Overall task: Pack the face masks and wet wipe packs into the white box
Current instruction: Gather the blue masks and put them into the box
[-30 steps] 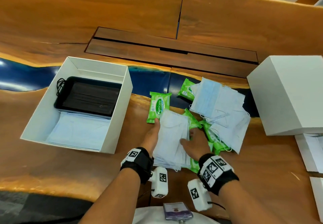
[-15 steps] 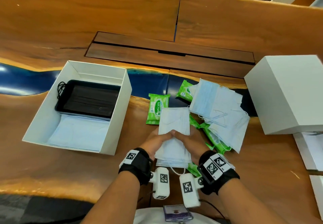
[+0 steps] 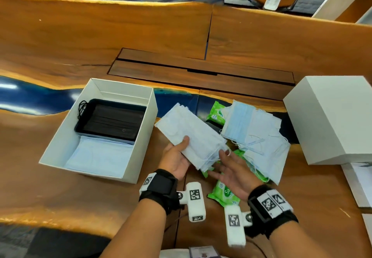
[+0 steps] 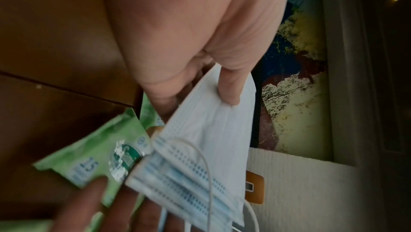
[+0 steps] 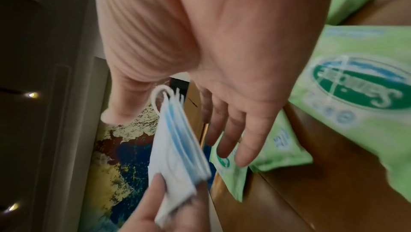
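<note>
My left hand (image 3: pixel 181 149) grips a stack of white and pale blue face masks (image 3: pixel 193 135) above the table, thumb on top and fingers beneath; the left wrist view shows the same stack (image 4: pixel 200 139). My right hand (image 3: pixel 219 165) is open, palm up, just off the stack's right end. The open white box (image 3: pixel 146 137) at the left holds black masks (image 3: pixel 108 122) in a dark tray and pale blue masks (image 3: pixel 100 155). A loose pile of masks (image 3: pixel 257 137) lies to the right over green wet wipe packs (image 3: pixel 217 114). Another wipe pack (image 3: pixel 224 193) lies under my right wrist.
A large shut white box (image 3: pixel 332 120) stands at the right, with white sheets (image 3: pixel 358 183) in front of it. The wooden table (image 3: pixel 120 36) has a blue resin strip and a recessed panel (image 3: pixel 201 72) behind the work area.
The mask stack has left the table and swung left towards the white box, held by my left hand alone. My right hand has let go and opened.
</note>
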